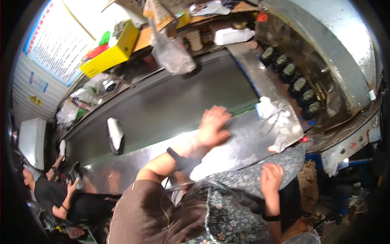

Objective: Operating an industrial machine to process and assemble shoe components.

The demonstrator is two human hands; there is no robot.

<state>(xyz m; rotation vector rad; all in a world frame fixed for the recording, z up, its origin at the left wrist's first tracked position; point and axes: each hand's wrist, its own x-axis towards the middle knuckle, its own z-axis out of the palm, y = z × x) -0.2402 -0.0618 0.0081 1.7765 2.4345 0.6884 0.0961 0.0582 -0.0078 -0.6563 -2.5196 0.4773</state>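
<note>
My left hand [213, 126] is stretched over the near edge of a dark conveyor belt [170, 97], its fingers spread and nothing in them. Whether it touches the surface, I cannot tell. A dark wristband circles that arm. Over the floral apron [231, 191], my right hand [271, 179] is raised with loosely bent fingers, and no object shows in it. A black shoe [114, 136] with a white inside lies on the belt, to the left of my left hand. Along the belt's near side runs a shiny metal ledge [142, 162].
White crumpled gloves [280, 126] lie on the metal corner at right. Beyond them stand several black pieces with pale oval tops [298, 84]. A plastic bag [172, 55] hangs over the belt's far side, near a yellow box [111, 51]. At far left sits another person [53, 193].
</note>
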